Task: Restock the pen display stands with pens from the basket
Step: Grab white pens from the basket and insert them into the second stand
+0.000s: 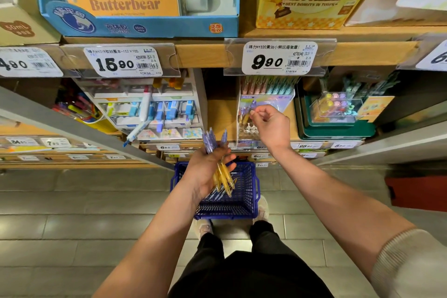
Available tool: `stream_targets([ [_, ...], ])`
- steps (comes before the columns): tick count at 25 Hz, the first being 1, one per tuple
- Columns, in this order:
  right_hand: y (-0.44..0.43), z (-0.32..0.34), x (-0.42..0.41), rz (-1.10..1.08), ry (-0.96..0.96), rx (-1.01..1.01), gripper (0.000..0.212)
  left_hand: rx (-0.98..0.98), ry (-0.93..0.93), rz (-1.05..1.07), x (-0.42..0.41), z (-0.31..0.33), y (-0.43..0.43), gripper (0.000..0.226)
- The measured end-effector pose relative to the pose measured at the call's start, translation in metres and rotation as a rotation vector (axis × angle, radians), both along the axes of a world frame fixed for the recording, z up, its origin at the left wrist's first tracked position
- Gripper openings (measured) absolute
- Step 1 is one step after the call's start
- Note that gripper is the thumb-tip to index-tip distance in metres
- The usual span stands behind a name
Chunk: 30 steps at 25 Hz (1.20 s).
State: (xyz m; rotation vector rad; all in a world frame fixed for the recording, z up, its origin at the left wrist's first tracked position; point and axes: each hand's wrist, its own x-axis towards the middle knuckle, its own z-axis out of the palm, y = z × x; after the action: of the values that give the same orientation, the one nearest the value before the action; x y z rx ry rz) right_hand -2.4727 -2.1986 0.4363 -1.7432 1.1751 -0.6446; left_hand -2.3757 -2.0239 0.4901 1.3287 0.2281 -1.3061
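Note:
My left hand (pixel 208 172) grips a bundle of pens (pixel 219 159) with purple tops and yellow barrels, held above the blue basket (pixel 249 191) on the floor. A few more pens lie in the basket. My right hand (pixel 271 126) is raised at the clear pen display stand (pixel 266 101) on the shelf, its fingertips pinching the purple top of a pen (pixel 251 107) that stands in the stand. The back rows of the stand hold pink and teal pens.
A white stand of blue correction tapes and pens (pixel 157 109) is left of the display. A green tray with a clear box (pixel 338 113) is to the right. Price labels (pixel 278 58) line the shelf edge above. My feet stand behind the basket.

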Motion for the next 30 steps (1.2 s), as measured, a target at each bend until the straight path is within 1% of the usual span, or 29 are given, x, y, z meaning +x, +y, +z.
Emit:
stream_targets([
  [3,0.003,-0.009,0.001,0.085,0.1,-0.052,0.005,-0.012,0.003,0.013,0.0,0.001,0.002,0.013],
  [7,0.008,-0.02,0.005,0.167,0.262,-0.046,0.009,-0.012,-0.01,0.0,-0.002,0.0,0.005,0.018],
  [11,0.005,-0.02,0.012,0.168,0.331,0.024,0.026,-0.016,-0.013,-0.007,-0.002,0.0,0.009,0.027],
  [15,0.003,-0.009,0.018,0.151,0.417,0.066,0.025,-0.028,-0.007,0.058,-0.001,0.003,0.009,0.021],
  [18,0.008,0.009,0.015,0.124,0.506,0.183,0.011,-0.014,-0.01,0.08,-0.002,0.006,0.008,0.021],
  [19,0.013,0.016,0.012,0.129,0.467,0.273,0.006,-0.015,-0.015,0.074,-0.002,0.007,0.008,0.021],
  [20,0.02,0.024,0.007,0.158,0.37,0.397,0.007,-0.021,-0.021,0.065,-0.002,0.008,0.007,0.019],
  [22,0.037,0.045,-0.003,0.252,0.091,0.695,0.02,-0.031,-0.035,0.038,-0.004,0.01,0.004,0.018],
  [23,0.044,0.054,-0.007,0.289,-0.017,0.788,0.024,-0.036,-0.041,0.019,-0.004,0.012,0.002,0.019],
  [24,0.05,0.06,-0.011,0.3,-0.079,0.823,0.025,-0.041,-0.046,-0.004,-0.005,0.013,0.001,0.022],
  [28,0.056,0.073,-0.025,0.225,-0.21,0.838,0.028,-0.043,-0.075,-0.064,-0.008,0.02,-0.005,0.026],
  [30,0.058,0.075,-0.028,0.211,-0.197,0.751,0.026,-0.041,-0.083,-0.07,-0.011,0.023,-0.009,0.028],
])
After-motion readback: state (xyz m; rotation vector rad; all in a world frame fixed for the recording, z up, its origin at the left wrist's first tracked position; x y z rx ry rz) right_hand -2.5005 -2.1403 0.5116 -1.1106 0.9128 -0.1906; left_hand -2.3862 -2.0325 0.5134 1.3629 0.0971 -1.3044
